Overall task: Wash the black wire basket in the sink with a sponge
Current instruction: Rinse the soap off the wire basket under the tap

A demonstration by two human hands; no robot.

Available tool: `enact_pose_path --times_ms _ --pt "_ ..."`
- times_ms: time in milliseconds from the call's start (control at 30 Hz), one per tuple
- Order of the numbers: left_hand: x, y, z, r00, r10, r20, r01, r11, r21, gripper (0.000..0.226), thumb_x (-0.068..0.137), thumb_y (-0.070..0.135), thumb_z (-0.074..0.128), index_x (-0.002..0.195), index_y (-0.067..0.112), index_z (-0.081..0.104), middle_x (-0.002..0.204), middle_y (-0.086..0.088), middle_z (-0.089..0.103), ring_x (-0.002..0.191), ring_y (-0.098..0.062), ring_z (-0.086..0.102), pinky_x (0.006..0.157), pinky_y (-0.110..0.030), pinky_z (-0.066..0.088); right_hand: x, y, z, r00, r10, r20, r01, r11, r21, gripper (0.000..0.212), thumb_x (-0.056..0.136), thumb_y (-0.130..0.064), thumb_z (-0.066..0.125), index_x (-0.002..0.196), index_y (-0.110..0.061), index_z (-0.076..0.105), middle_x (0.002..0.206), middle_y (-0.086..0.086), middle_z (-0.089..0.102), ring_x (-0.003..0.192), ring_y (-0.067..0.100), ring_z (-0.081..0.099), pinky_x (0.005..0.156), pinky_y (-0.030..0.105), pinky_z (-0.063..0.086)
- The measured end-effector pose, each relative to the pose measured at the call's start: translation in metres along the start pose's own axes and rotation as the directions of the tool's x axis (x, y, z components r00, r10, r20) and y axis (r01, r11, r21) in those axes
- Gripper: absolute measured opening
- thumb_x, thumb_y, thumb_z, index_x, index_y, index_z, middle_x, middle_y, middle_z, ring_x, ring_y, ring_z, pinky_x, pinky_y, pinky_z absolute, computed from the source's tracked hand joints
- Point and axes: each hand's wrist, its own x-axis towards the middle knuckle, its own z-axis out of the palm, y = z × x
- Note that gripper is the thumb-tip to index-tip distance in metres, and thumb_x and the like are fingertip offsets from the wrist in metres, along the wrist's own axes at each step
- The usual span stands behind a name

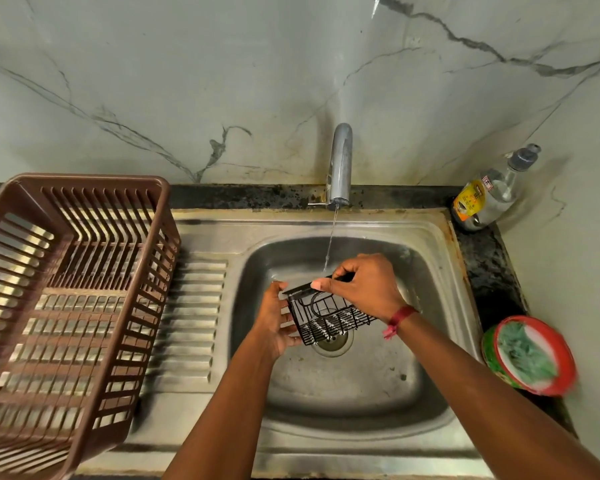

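A brown plastic crate stood at the far left on the ribbed drainboard of a steel sink, with the bright metal showing through its slotted floor. A marble-patterned wall rose behind it.

Over the bowl, a person's left hand lay with its fingers spread and nearly straight against the left end of the black wire basket, palm turned towards it. The basket hung tilted above the drain, clear of the sink floor, and white flecks clung to its bottom wires. A thin stream of water fell from the chrome tap at the back rim and met the basket's upper edge. The right hand came in from above and to the right, pinching the flat black strip along the top of the basket between thumb and curled fingers. A red thread was tied round that wrist. The basket thus sat between the two hands, the left one beside and slightly below it, the right one on top.

Further right, on the dark surface in the corner, a clear bottle with a yellow label and grey cap held some colourless liquid. Nearer the camera sat a round tub with a red rim. Something green lay in it, too blurred to make out.
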Motion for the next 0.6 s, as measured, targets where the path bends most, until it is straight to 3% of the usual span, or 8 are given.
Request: enact_pose_path --times_ms 67,133,200,233,300,433,500,600 --pt "0.0 -0.007 0.001 0.999 -0.003 -0.048 0.004 1.0 0.01 0.07 0.093 0.065 0.048 0.139 0.013 0.052 0.135 -0.016 0.058 0.127 -0.035 0.053 0.102 -0.057 0.046 0.002 0.003 -0.001 1.0 0.022 0.014 -0.022 1.0 0.003 0.049 0.061 -0.07 0.067 0.062 -0.021 0.073 0.053 -0.011 0.064 0.048 0.002 0.056 0.051 0.012 0.041" --pt "-0.002 -0.017 -0.002 0.982 0.146 -0.118 -0.14 0.988 0.059 0.068 0.093 0.074 0.043 0.141 0.027 0.049 0.142 -0.004 0.051 0.134 -0.026 0.046 0.113 -0.056 0.036 0.008 0.003 -0.003 0.997 0.065 0.039 -0.065 0.998 0.003 0.046 0.063 -0.067 0.07 0.059 -0.021 0.07 0.05 -0.01 0.062 0.045 0.001 0.053 0.049 0.02 0.047" --pt "-0.005 -0.027 -0.006 0.911 0.405 -0.078 -0.39 0.907 0.156 0.074 0.089 0.08 0.046 0.142 0.028 0.052 0.145 0.006 0.054 0.133 -0.011 0.051 0.113 -0.035 0.04 0.019 0.0 -0.006 0.991 0.111 0.078 -0.111 0.994 -0.004 0.053 0.064 -0.071 0.067 0.054 -0.019 0.062 0.046 -0.007 0.056 0.041 0.002 0.046 0.048 0.021 0.043" --pt "-0.011 -0.029 -0.007 0.866 0.498 -0.041 -0.481 0.853 0.201 0.069 0.092 0.072 0.05 0.145 0.028 0.051 0.145 0.008 0.055 0.13 0.0 0.055 0.107 -0.02 0.042 0.028 -0.002 -0.008 0.987 0.135 0.092 -0.135 0.991 -0.002 0.057 0.064 -0.073 0.065 0.054 -0.017 0.06 0.046 -0.006 0.053 0.042 0.005 0.044 0.049 0.022 0.041" --pt "-0.011 -0.032 -0.013 0.814 0.58 0.033 -0.571 0.789 0.229 0.074 0.088 0.062 0.054 0.152 0.025 0.043 0.149 0.011 0.049 0.125 0.015 0.05 0.096 -0.003 0.04 0.048 -0.002 -0.009 0.978 0.175 0.117 -0.178 0.984 0.012 0.064 0.064 -0.075 0.064 0.058 -0.011 0.061 0.048 -0.003 0.049 0.045 0.011 0.042 0.051 0.023 0.038" --pt "-0.011 -0.023 -0.024 0.765 0.634 0.112 -0.636 0.717 0.284 0.091 0.071 0.083 0.058 0.146 0.034 0.046 0.159 0.003 0.043 0.139 -0.005 0.045 0.117 -0.028 0.034 0.078 -0.002 -0.008 0.955 0.23 0.185 -0.239 0.971 0.026 0.054 0.061 -0.067 0.072 0.051 -0.017 0.053 0.045 -0.007 0.046 0.042 0.008 0.041 0.054 0.021 0.039" --pt "-0.012 -0.013 -0.028 0.746 0.65 0.146 -0.656 0.68 0.328 0.104 0.065 0.09 0.063 0.149 0.031 0.044 0.16 0.0 0.043 0.143 -0.013 0.044 0.113 -0.026 0.038 0.087 -0.001 -0.007 0.937 0.243 0.252 -0.256 0.966 0.019 0.047 0.064 -0.06 0.076 0.051 -0.019 0.056 0.039 -0.012 0.045 0.037 0.002 0.04 0.05 0.019 0.036" --pt "-0.021 0.009 -0.025 0.668 0.708 0.228 -0.721 0.542 0.431 0.111 0.061 0.085 0.073 0.153 0.035 0.037 0.157 0.003 0.044 0.141 -0.011 0.045 0.111 -0.024 0.039 0.097 -0.002 -0.001 0.905 0.217 0.366 -0.214 0.976 -0.05 0.052 0.063 -0.064 0.075 0.058 -0.014 0.064 0.039 -0.01 0.043 0.038 0.005 0.038 0.053 0.023 0.035"
